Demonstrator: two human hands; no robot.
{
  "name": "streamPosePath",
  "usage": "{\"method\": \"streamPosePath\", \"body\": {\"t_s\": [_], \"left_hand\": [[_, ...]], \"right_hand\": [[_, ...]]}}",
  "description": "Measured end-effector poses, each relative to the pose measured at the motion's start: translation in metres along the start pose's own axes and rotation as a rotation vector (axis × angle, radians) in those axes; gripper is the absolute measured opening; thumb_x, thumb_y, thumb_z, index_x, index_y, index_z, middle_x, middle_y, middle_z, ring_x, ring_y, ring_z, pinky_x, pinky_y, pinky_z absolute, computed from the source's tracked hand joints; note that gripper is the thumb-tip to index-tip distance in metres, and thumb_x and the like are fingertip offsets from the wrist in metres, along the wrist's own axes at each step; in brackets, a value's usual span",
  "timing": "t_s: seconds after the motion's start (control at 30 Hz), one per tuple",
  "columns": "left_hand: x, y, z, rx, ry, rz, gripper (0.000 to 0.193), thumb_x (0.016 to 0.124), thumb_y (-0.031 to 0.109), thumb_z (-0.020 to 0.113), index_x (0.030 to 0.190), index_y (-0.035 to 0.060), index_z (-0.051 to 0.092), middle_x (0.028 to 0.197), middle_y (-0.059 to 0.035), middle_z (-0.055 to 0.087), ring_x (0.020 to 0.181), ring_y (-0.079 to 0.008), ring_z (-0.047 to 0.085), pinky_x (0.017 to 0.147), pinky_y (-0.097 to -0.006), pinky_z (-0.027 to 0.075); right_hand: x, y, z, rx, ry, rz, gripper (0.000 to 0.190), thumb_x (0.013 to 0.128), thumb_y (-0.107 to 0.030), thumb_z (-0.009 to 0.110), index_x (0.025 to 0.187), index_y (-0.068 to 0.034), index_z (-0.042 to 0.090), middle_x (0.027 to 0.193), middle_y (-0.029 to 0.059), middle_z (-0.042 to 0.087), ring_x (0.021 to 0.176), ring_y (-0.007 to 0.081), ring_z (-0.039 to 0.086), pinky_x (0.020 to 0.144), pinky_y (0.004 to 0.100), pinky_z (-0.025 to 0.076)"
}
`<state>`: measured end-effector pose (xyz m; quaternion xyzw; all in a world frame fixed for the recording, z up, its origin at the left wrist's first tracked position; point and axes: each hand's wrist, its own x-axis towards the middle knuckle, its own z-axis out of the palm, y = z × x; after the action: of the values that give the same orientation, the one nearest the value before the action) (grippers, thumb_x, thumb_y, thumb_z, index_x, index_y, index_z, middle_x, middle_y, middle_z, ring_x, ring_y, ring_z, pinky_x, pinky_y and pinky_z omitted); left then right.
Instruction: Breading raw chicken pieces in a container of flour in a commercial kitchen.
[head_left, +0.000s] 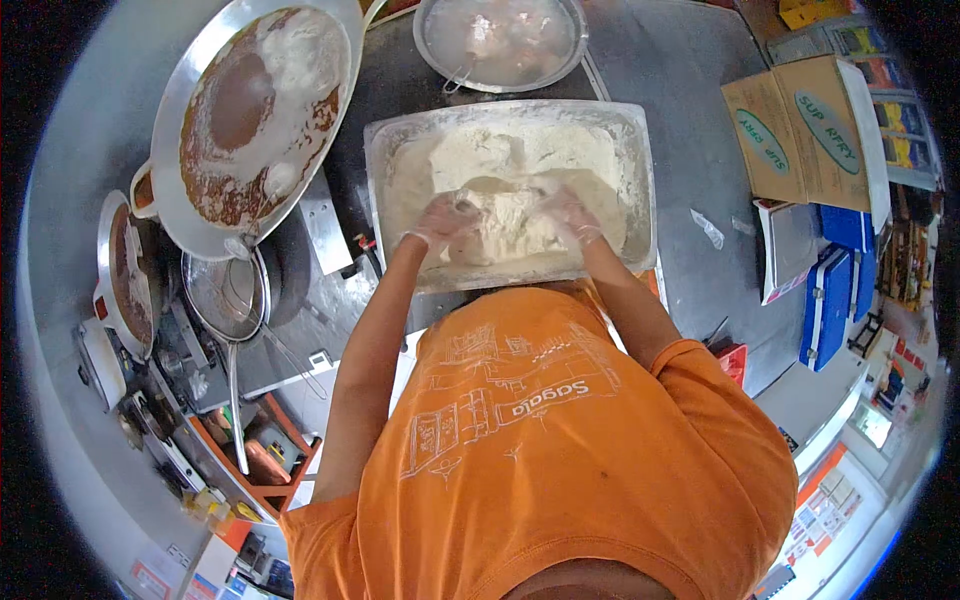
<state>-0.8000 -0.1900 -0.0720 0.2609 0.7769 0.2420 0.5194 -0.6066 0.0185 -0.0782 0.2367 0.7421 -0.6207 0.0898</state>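
A rectangular plastic tub of pale flour stands right in front of me. Both hands are inside it, wearing clear plastic gloves dusted with the powder. My left hand has its fingers curled at the left side of a white, flour-covered mound. Across from it, my right hand is blurred at the mound's right side. Flour hides what lies under or within the mound, and whether either hand grips something is unclear. Beyond the tub sits a round metal basin of cloudy liquid with pale pieces in it.
On the left, a large wok holds brown, foamy oil, with a smaller pan beside it. A wire-mesh strainer extends its handle towards me. Rightward are a cardboard box, blue containers and a plastic scrap on the metal counter.
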Motion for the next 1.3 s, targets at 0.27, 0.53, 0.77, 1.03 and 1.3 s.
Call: {"method": "streamPosePath", "body": {"t_s": [0.27,0.53,0.77,1.03,1.3], "left_hand": [[-0.021,-0.072,0.006,0.322,0.55,0.192,0.055,0.081,0.039,0.068,0.122,0.0042,0.058,0.116,-0.0251,0.061,0.102,-0.037,0.062,0.088,-0.0409,0.049],[0.001,-0.09,0.011,0.127,0.433,0.086,0.064,0.088,0.041,0.06,0.139,0.0049,0.044,0.132,-0.0253,0.053,0.117,-0.0387,0.054,0.097,-0.0418,0.044],[-0.01,-0.057,0.024,0.624,0.751,0.107,0.051,0.092,0.039,0.051,0.123,-0.0009,0.057,0.121,-0.0257,0.059,0.117,-0.0385,0.054,0.1,-0.0431,0.042],[-0.041,-0.011,0.014,0.553,0.479,0.243,0.043,0.085,0.036,0.06,0.112,0.0032,0.064,0.107,-0.0223,0.065,0.1,-0.0359,0.063,0.088,-0.0438,0.05],[0.003,-0.05,0.02,0.623,0.463,0.213,0.041,0.085,0.036,0.06,0.111,0.0046,0.065,0.111,-0.0213,0.063,0.103,-0.0349,0.062,0.09,-0.0433,0.049]], "right_hand": [[-0.037,0.158,-0.064,-1.001,0.402,0.089,0.049,0.087,-0.029,0.058,0.128,-0.001,0.054,0.128,0.0228,0.056,0.119,0.0364,0.053,0.105,0.0448,0.038],[-0.014,0.031,-0.029,-0.823,0.396,0.241,0.059,0.084,-0.035,0.062,0.127,0.003,0.052,0.126,0.0269,0.055,0.121,0.0417,0.05,0.106,0.047,0.037],[0.017,0.132,-0.046,-1.193,0.387,0.122,0.042,0.087,-0.026,0.055,0.12,0.001,0.06,0.124,0.0218,0.06,0.116,0.0347,0.057,0.103,0.0425,0.042],[-0.043,0.006,-0.044,-0.79,-0.08,0.33,0.042,0.085,-0.025,0.062,0.117,0.002,0.059,0.125,0.0174,0.06,0.117,0.0309,0.056,0.099,0.042,0.043],[-0.078,0.018,-0.052,-0.604,0.692,0.297,0.055,0.077,-0.03,0.069,0.119,0.004,0.057,0.123,0.0195,0.058,0.12,0.0356,0.051,0.107,0.0434,0.037]]}}
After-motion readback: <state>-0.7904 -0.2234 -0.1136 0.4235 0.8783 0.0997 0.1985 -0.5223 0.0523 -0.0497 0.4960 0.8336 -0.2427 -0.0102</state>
